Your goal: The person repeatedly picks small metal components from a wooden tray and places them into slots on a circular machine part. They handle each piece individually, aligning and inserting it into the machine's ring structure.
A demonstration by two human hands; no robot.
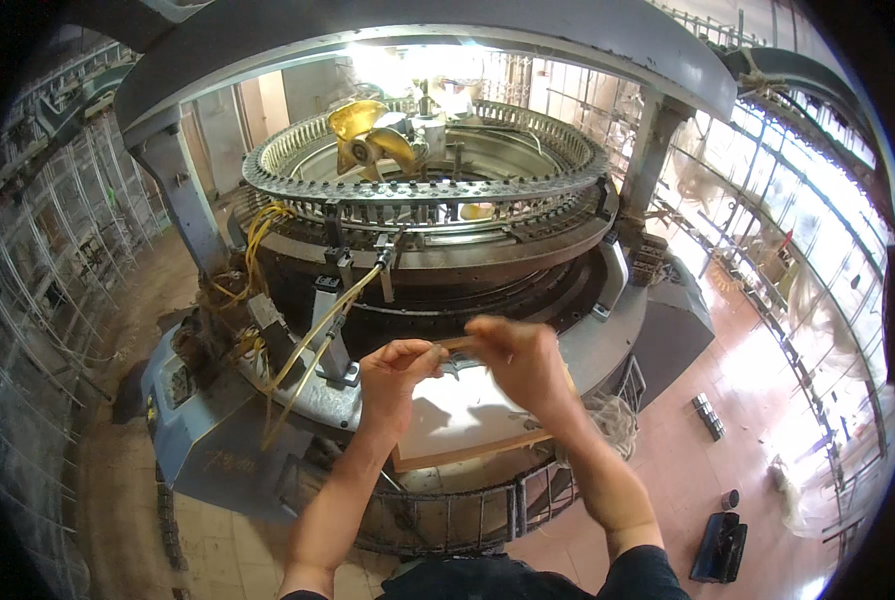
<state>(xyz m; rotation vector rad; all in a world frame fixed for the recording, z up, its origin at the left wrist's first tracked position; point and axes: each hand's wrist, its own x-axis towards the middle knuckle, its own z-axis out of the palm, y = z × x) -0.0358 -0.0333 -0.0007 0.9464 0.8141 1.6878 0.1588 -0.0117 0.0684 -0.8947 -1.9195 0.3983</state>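
My left hand (pixel 393 378) is raised over a white board (pixel 430 440) with a wooden edge, its thumb and fingertips pinched together. What sits in that pinch is too small to name. Close by on the right, my right hand (pixel 521 368) is smeared by motion, its fingers bent toward the left fingertips. A thin brownish piece (pixel 458 343) shows between the two hands; I cannot tell whether it is a strip or a blurred finger. Below them, a small dark object (pixel 455 366) lies near the board's far edge. Both hands cast shadows on the board.
Behind the board stands a large circular knitting machine with a toothed ring (pixel 428 190) and a yellow fan (pixel 368 140). Yellow hoses (pixel 318 335) run down at its left. On the tiled floor at right lie a black open case (pixel 720 548) and a metal block (pixel 708 416).
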